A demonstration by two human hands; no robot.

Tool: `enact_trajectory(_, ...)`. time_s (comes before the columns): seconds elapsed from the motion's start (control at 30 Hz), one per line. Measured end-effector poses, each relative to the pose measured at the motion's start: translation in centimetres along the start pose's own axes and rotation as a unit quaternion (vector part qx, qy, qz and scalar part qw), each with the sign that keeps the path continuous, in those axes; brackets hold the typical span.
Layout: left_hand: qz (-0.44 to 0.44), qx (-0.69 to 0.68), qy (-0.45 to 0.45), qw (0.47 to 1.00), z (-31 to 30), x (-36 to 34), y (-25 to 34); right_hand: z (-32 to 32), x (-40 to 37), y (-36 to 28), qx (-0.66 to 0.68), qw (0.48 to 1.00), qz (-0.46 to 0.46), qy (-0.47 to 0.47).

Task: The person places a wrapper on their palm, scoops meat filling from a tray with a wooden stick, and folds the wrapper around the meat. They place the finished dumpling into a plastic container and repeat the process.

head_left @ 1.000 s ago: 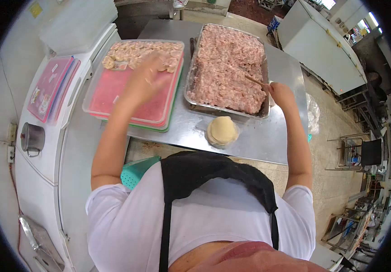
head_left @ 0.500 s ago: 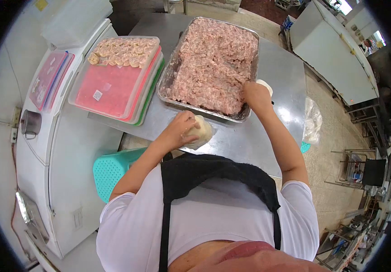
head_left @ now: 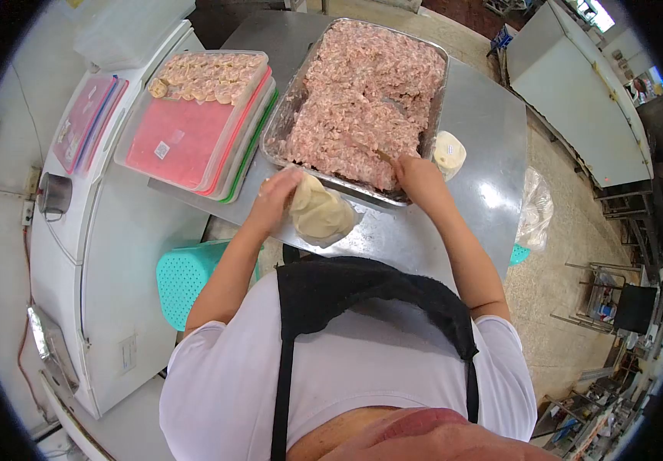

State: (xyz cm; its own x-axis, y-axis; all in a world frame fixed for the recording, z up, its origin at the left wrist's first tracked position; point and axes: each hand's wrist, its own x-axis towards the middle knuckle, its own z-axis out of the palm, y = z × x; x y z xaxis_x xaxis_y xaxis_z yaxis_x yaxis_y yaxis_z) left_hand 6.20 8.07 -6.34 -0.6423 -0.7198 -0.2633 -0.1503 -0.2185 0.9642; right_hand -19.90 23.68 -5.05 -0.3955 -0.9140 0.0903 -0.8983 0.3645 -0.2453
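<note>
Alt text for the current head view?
Left hand on pale wrappers, right hand holding a thin stick in a tray of ground meat, on a metal table. Left: stacked boxes, dumplings in the top one.

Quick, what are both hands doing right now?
Left hand: closed on the edge of the pale dough rounds.
Right hand: closed around a thin stick, its tip at the ground meat.

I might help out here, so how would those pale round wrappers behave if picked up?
Likely floppy, since the wrappers sag and fold beside the left hand. They look thin, so they might tear if tugged.
</note>
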Motion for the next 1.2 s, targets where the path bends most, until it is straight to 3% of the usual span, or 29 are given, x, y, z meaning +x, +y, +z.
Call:
enact_trajectory(0.03, -0.001, -0.004, 0.000, 1.000, -0.2, 0.2, 0.1, -0.4, 0.4, 0.1, 0.054, 0.998, 0.026, -0.022)
enact_trajectory(0.1, -0.003, -0.146, -0.153, 0.977, -0.6, 0.1, 1.0, -1.2, 1.3, 0.5, 0.107, 0.992, 0.054, -0.048)
enact_trajectory(0.17, -0.022, -0.180, -0.166, 0.969, -0.8, 0.2, 1.3, -1.9, 2.2, 1.3, -0.004, 0.999, 0.054, 0.003)
enact_trajectory(0.33, -0.082, -0.305, -0.203, 0.927, -0.4, -0.1, 2.8, -6.3, 2.5, 0.9, -0.194, 0.980, 0.047, 0.020)
enact_trajectory(0.37, 0.040, -0.053, -0.192, 0.979, -0.6, -0.1, 3.1, -6.5, 2.3, 0.8, -0.235, 0.971, 0.034, 0.014)
enact_trajectory(0.4, 0.161, 0.201, -0.165, 0.952, -0.8, 0.0, 3.3, -6.2, 1.9, 0.6, -0.239, 0.970, 0.039, 0.013)
enact_trajectory(0.43, 0.161, 0.197, -0.169, 0.952, -1.0, 0.2, 3.3, -5.4, 1.2, 0.3, -0.242, 0.970, 0.039, -0.005)
enact_trajectory(0.5, 0.315, 0.280, -0.142, 0.896, -1.6, 0.6, 3.5, -3.9, -0.2, -0.5, -0.249, 0.967, 0.041, -0.023)
enact_trajectory(0.6, 0.299, 0.247, -0.120, 0.914, -2.9, 1.3, 2.9, -2.2, -1.7, -2.7, -0.144, 0.981, 0.131, 0.014)
enact_trajectory(0.7, 0.225, 0.188, -0.072, 0.953, -3.4, 1.6, 3.7, -2.1, -2.8, -4.8, -0.105, 0.980, 0.162, 0.040)
enact_trajectory(0.83, 0.187, 0.162, -0.084, 0.965, -3.8, 3.9, 2.7, -1.0, -3.2, -5.8, -0.100, 0.975, 0.197, 0.028)
enact_trajectory(0.9, 0.227, 0.163, -0.073, 0.957, -4.2, 4.4, 2.6, 0.8, -3.4, -6.5, -0.081, 0.979, 0.185, 0.020)
enact_trajectory(1.03, 0.215, 0.187, -0.085, 0.955, -4.5, 4.5, 2.0, 1.8, -2.5, -5.8, 0.010, 0.975, 0.224, 0.004)
enact_trajectory(1.1, 0.365, 0.258, -0.069, 0.892, -5.1, 4.6, 0.5, 0.4, -2.2, -6.6, 0.075, 0.971, 0.229, -0.008)
enact_trajectory(1.17, 0.324, 0.268, -0.096, 0.902, -5.9, 3.6, 0.6, -0.7, -1.7, -6.6, 0.136, 0.963, 0.234, -0.018)
enact_trajectory(1.2, 0.360, 0.305, -0.120, 0.874, -6.7, 3.6, -0.6, -0.9, -1.3, -5.8, 0.087, 0.969, 0.232, -0.002)
